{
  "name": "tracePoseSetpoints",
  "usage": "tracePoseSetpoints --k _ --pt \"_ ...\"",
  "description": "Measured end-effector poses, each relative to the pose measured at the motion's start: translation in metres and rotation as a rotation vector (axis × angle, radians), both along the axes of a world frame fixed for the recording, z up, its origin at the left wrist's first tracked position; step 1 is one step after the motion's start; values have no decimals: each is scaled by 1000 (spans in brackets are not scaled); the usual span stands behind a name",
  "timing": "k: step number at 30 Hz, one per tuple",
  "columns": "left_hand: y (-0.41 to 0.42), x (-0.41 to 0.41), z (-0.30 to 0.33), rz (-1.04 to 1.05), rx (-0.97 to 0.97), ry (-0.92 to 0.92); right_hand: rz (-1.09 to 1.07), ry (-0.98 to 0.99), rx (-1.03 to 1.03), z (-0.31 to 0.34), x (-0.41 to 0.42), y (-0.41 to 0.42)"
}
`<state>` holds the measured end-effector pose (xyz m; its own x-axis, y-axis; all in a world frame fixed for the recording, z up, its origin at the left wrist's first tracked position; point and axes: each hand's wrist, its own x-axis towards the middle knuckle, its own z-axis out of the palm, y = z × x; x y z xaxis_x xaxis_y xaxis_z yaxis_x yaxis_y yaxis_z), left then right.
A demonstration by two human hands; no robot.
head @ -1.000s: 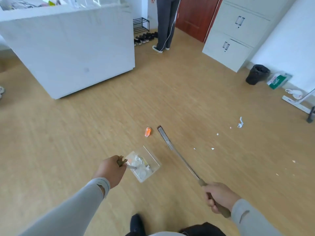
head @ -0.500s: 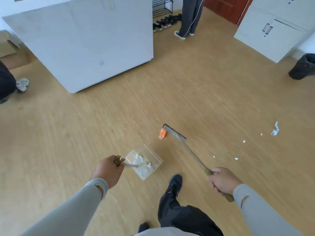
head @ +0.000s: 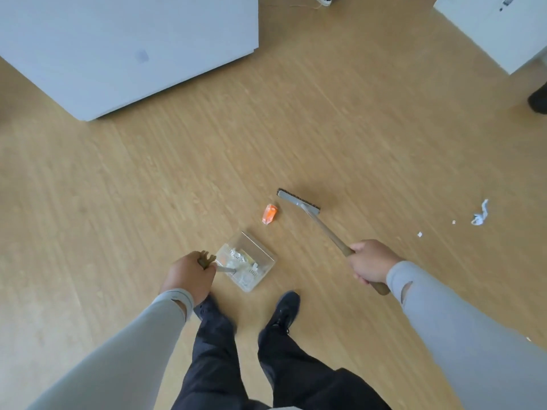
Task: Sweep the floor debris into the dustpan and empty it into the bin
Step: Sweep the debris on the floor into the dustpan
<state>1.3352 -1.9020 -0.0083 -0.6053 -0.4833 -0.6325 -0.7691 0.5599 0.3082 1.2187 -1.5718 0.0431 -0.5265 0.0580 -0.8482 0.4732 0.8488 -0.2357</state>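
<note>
On the wooden floor (head: pixel 355 128), with our left hand (head: pixel 189 276) clenching the clear dustpan (head: pixel 247 264) handle and right hand (head: pixel 371 261) gripping the broom (head: pixel 299 202), we should draw the bristles gently behind the orange wrapper (head: pixel 269 213), just beside them, toward the dustpan's open lip.

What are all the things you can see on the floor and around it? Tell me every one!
Dustpan: one, clear, on the floor, holding pale scraps.
Broom: one, grey head, wooden handle, head beside the wrapper.
Wrapper: one, orange, between dustpan and broom head.
Crumpled paper: one, white, floor at right.
Small scraps: two, white, near the paper.
Cabinet: one, white, top left.
Drawer unit: one, white, top right.
Shoes: two, black, bottom centre.
Left hand: grips the dustpan's handle.
Right hand: grips the broom's handle.
</note>
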Motion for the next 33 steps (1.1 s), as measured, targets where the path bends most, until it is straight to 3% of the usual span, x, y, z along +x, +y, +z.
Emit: tracePoseSetpoints --k 9,14,21,28,33 --pt "-16 -21 -25 2 17 -20 212 -116 92 -40 -32 -49" --pt "-13 -19 -22 -13 25 -28 332 -226 94 -1 -39 -25" --pt "-18 -20 -20 -25 11 -28 142 -204 -33 38 -41 10" --pt "-18 -20 -20 -20 29 -16 -155 -114 -85 4 -9 -29" --pt "-19 -19 -20 -34 29 -19 -384 -260 -188 -8 12 -62"
